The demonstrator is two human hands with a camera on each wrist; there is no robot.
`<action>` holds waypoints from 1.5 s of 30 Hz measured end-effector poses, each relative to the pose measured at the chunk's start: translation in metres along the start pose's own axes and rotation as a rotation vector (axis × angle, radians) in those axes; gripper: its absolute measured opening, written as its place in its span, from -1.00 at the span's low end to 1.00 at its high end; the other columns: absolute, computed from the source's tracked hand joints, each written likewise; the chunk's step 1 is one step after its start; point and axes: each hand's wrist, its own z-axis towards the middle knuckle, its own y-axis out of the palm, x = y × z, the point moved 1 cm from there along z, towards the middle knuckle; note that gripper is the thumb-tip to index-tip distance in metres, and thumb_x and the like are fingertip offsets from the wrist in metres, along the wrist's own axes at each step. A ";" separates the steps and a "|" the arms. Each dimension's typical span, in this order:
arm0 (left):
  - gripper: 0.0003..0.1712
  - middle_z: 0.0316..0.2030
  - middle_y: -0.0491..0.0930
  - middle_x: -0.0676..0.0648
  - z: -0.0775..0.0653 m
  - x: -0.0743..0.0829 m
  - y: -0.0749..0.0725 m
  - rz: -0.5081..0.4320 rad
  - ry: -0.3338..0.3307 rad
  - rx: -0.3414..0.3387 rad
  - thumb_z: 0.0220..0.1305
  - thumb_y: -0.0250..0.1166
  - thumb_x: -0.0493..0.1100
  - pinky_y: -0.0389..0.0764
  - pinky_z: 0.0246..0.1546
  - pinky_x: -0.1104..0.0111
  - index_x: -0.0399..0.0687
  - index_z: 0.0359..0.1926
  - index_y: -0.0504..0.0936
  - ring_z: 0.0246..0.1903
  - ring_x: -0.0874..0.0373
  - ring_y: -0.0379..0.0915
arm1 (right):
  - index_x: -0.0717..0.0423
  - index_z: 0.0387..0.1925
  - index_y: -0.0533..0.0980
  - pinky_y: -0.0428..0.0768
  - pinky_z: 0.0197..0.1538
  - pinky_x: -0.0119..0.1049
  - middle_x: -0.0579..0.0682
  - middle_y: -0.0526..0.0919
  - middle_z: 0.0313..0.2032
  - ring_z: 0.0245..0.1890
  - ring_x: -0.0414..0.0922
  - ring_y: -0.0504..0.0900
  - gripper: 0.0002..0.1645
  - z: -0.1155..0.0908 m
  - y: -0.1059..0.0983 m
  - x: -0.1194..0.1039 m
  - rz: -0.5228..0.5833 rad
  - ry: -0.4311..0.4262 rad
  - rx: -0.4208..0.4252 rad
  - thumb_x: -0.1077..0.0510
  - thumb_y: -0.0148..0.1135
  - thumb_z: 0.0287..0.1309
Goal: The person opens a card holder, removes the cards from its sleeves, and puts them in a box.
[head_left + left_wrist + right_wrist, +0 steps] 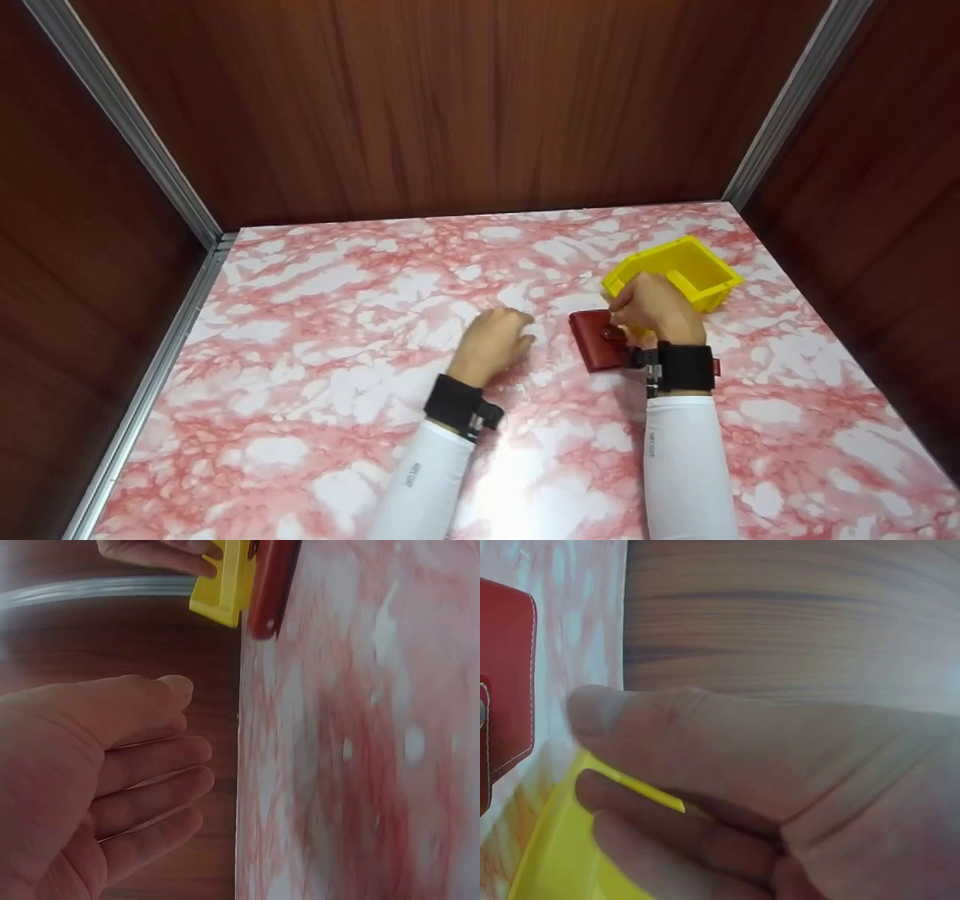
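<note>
A red leather wallet (pixel 595 346) with a snap strap and pale stitching (pixel 514 667) lies on the marbled table. Over its right edge, in the head view, is my right hand (pixel 661 306), with the thumb and fingers apart and nothing between them in the right wrist view. Just behind that hand stands a yellow plastic bin (pixel 718 298), partly covered by it. My left hand (pixel 489 346) hovers left of the wallet; the left wrist view shows its fingers (pixel 161 791) loosely extended and holding nothing.
The pink-and-white marbled tabletop (pixel 315 352) spreads around both hands. Dark wood-grain panels (pixel 465 105) close off the back and both sides, with metal profiles (pixel 135 112) at the corners and along the left edge.
</note>
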 end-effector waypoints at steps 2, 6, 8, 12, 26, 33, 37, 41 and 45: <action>-0.74 0.01 0.87 -0.08 0.005 0.014 0.009 0.008 0.009 -0.012 0.48 0.42 -0.11 0.82 0.15 0.18 -0.09 0.08 0.84 0.03 0.01 0.83 | 0.17 0.11 0.78 0.72 0.16 0.00 0.19 0.86 0.02 -0.01 0.15 0.68 -0.69 0.002 0.003 -0.001 0.006 0.023 -0.039 0.22 0.45 0.38; -0.80 -0.09 0.88 -0.04 0.013 0.035 0.025 0.016 0.033 -0.010 0.45 0.46 -0.08 0.83 0.03 0.20 -0.06 -0.04 0.86 -0.07 0.05 0.84 | 0.22 0.06 0.79 0.71 -0.17 -0.23 0.17 0.88 -0.12 -0.24 0.08 0.72 -0.73 0.008 0.009 -0.003 0.009 0.043 -0.073 0.27 0.43 0.37; -0.80 -0.12 0.86 -0.02 0.015 0.042 0.031 0.023 0.047 -0.018 0.44 0.48 -0.06 0.82 -0.01 0.21 -0.05 -0.06 0.86 -0.11 0.06 0.83 | 0.22 0.02 0.80 0.62 -0.33 -0.33 0.17 0.87 -0.17 -0.40 0.00 0.67 -0.74 0.011 0.012 -0.005 0.010 0.055 -0.084 0.28 0.45 0.34; -0.77 -0.03 0.84 0.00 0.016 0.049 0.041 0.046 0.110 -0.040 0.41 0.50 -0.06 0.82 0.02 0.26 -0.01 0.00 0.83 -0.04 0.10 0.81 | 0.25 0.00 0.80 0.53 -0.49 -0.42 0.17 0.81 -0.24 -0.60 -0.14 0.53 -0.73 0.017 0.017 -0.007 0.020 0.083 -0.117 0.27 0.51 0.30; -0.42 0.47 0.59 -0.04 0.022 0.053 0.047 0.125 0.135 -0.129 0.58 0.26 0.28 0.71 0.36 0.29 0.05 0.36 0.67 0.35 0.10 0.65 | 0.28 -0.29 0.78 0.61 -0.48 -0.35 0.08 0.76 -0.48 -0.56 -0.10 0.64 -0.72 0.024 0.010 -0.010 -0.104 0.152 -0.052 0.12 0.63 0.16; -0.47 0.52 0.54 -0.06 0.021 0.057 0.051 0.129 0.136 -0.119 0.56 0.30 0.25 0.70 0.38 0.30 0.05 0.28 0.72 0.38 0.08 0.64 | 0.29 -0.33 0.77 0.59 -0.49 -0.33 0.11 0.75 -0.52 -0.60 -0.08 0.61 -0.73 0.022 0.012 -0.005 -0.110 0.144 -0.041 0.12 0.62 0.16; -0.58 0.53 0.53 -0.05 0.019 0.061 0.053 0.139 0.153 -0.119 0.54 0.33 0.21 0.74 0.33 0.29 0.06 0.14 0.74 0.35 0.07 0.66 | 0.29 -0.33 0.76 0.60 -0.48 -0.32 0.14 0.76 -0.50 -0.58 -0.06 0.63 -0.76 0.020 0.014 -0.003 -0.118 0.141 -0.046 0.15 0.59 0.17; -0.62 0.53 0.53 -0.03 0.017 0.060 0.056 0.133 0.137 -0.135 0.54 0.34 0.17 0.74 0.32 0.29 0.05 0.13 0.75 0.35 0.08 0.67 | 0.27 -0.31 0.77 0.60 -0.40 -0.31 0.13 0.77 -0.44 -0.52 -0.05 0.63 -0.77 0.020 0.017 -0.003 -0.134 0.129 -0.056 0.14 0.60 0.18; -0.66 0.47 0.59 -0.02 0.018 0.058 0.056 0.131 0.127 -0.136 0.53 0.34 0.14 0.78 0.26 0.29 0.03 0.07 0.76 0.23 0.09 0.74 | 0.24 -0.31 0.80 0.59 -0.36 -0.32 0.10 0.78 -0.41 -0.50 -0.07 0.61 -0.80 0.020 0.019 -0.005 -0.128 0.118 -0.053 0.14 0.60 0.18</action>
